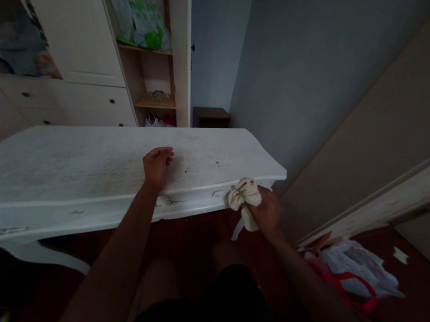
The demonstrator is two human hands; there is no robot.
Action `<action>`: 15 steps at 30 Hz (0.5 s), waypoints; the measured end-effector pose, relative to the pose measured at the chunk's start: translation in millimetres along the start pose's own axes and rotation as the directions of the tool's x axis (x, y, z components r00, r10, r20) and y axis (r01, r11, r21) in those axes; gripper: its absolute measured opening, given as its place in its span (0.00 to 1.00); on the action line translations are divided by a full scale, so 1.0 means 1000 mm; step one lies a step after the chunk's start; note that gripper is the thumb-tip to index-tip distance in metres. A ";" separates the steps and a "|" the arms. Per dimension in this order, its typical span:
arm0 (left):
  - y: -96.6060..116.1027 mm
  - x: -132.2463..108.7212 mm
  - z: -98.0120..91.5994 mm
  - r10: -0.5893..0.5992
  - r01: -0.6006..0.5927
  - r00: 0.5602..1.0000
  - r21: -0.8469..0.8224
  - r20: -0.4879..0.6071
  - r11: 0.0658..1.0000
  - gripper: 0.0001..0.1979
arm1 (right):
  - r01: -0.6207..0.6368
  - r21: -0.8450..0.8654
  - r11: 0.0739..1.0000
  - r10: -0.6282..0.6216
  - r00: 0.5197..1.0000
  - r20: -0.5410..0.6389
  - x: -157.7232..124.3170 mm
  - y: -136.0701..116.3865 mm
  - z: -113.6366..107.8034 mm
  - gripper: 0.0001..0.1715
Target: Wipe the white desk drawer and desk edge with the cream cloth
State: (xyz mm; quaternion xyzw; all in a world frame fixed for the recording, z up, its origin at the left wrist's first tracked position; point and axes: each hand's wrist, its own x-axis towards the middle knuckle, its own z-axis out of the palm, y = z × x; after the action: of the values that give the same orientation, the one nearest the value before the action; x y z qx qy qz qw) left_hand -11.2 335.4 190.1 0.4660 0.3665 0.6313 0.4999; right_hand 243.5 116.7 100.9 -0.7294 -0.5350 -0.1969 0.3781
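Note:
My right hand (268, 209) grips a crumpled cream cloth (245, 193). The cloth presses on the front edge of a white table (231, 150) near its right corner, close to a small carved ornament (218, 194). One end of the cloth hangs down below the hand. Over on the tabletop, my left hand (157, 166) rests near the front edge, fingers loosely bent and a little apart, with nothing seen in them. The tabletop is smudged with greyish-brown marks, and a couple of small dark specks lie to the right of that hand.
Behind the table stands a white wardrobe (80, 38) with an open door (184, 48) and plastic bags (149, 18) on a shelf. A small brown stool-like piece (212, 116) is near the grey wall. White and red bags (358, 271) lie on the red floor at right.

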 end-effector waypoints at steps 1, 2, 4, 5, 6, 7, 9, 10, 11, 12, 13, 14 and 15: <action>0.000 0.000 0.000 0.000 0.000 1.000 0.001 0.001 1.000 0.07 | 0.008 0.012 1.000 -0.008 1.000 0.001 -0.001 -0.013 0.003 0.19; 0.000 -0.001 -0.001 0.001 -0.001 1.000 0.001 0.000 1.000 0.07 | 0.013 0.019 1.000 -0.013 1.000 0.008 -0.001 -0.026 0.006 0.20; 0.001 -0.001 -0.001 -0.001 0.001 1.000 0.000 0.001 1.000 0.07 | 0.026 0.023 0.999 -0.027 0.998 0.057 -0.003 -0.051 0.013 0.20; 0.001 -0.001 -0.001 -0.001 0.001 1.000 -0.002 0.003 1.000 0.07 | 0.026 0.018 0.999 -0.028 0.996 0.082 -0.005 -0.061 0.016 0.21; 0.001 -0.002 -0.001 -0.001 0.001 1.000 -0.006 0.003 1.000 0.07 | 0.025 0.011 1.000 -0.025 0.995 0.098 -0.006 -0.071 0.019 0.21; 0.001 -0.002 -0.001 0.001 -0.001 1.000 -0.011 0.003 1.000 0.07 | 0.019 0.001 1.000 -0.019 0.994 0.107 -0.008 -0.079 0.021 0.22; 0.001 -0.002 0.000 0.006 -0.006 1.000 -0.018 0.002 1.000 0.07 | 0.012 -0.019 1.000 -0.010 0.993 0.117 -0.012 -0.092 0.023 0.24; 0.001 -0.002 0.000 0.006 -0.006 1.000 -0.019 -0.001 1.000 0.07 | 0.016 -0.025 1.000 -0.012 0.992 0.127 -0.013 -0.098 0.024 0.24; 0.001 -0.001 0.000 0.007 -0.007 1.000 -0.019 -0.005 1.000 0.07 | 0.025 -0.026 0.999 -0.021 0.989 0.145 -0.014 -0.104 0.024 0.24; 0.001 -0.001 0.000 0.007 -0.008 1.000 -0.019 -0.007 1.000 0.07 | 0.039 -0.023 0.999 -0.034 0.985 0.166 -0.015 -0.110 0.024 0.24; 0.001 -0.001 0.001 0.009 -0.009 1.000 -0.018 -0.008 1.000 0.07 | 0.054 -0.015 0.998 -0.050 0.981 0.190 -0.015 -0.116 0.025 0.24; 0.001 -0.001 0.001 0.010 -0.011 1.000 -0.017 -0.008 1.000 0.07 | 0.068 -0.004 0.998 -0.065 0.974 0.215 -0.016 -0.123 0.027 0.24; 0.001 -0.001 0.000 0.011 -0.011 1.000 -0.017 -0.008 1.000 0.07 | 0.075 0.007 0.997 -0.075 0.968 0.239 -0.017 -0.131 0.029 0.25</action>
State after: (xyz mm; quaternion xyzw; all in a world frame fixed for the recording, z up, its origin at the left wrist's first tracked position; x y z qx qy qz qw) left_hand -11.1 334.2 191.4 0.4612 0.3605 0.6392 0.4987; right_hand 112.3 147.0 115.5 -0.7275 -0.6036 -0.1221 0.3024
